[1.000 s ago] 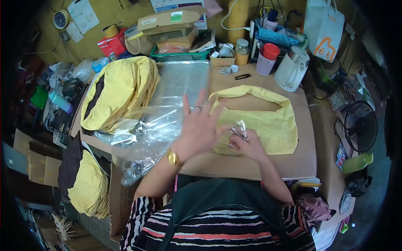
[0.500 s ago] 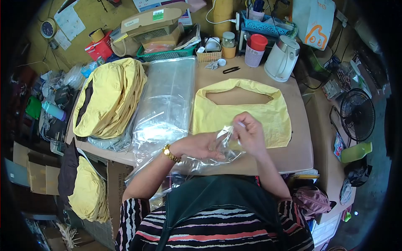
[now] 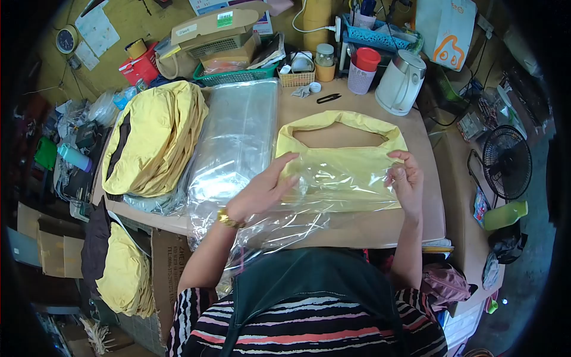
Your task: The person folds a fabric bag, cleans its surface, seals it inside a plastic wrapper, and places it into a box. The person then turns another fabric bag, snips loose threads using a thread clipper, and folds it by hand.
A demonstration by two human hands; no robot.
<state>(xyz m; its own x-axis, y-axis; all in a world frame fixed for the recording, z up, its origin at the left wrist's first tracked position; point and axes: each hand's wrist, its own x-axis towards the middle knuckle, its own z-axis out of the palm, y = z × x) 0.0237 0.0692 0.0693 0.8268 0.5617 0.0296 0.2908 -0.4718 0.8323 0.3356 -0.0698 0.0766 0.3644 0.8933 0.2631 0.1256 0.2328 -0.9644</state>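
Clear plastic film [image 3: 333,177] spans both hands above the yellow cloth bag [image 3: 357,156] on the tabletop. The right hand [image 3: 407,183] pinches it; the left hand's [image 3: 264,191] grip cannot be told. Even tension should limit creasing.

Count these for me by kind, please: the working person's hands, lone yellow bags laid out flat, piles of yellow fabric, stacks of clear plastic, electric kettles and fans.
Hands: 2, left hand and right hand
Lone yellow bag: 1
Yellow fabric piles: 2, tabletop pile and lower-left pile
Clear plastic stack: 1
Electric kettle: 1
Fan: 1
Total: 8
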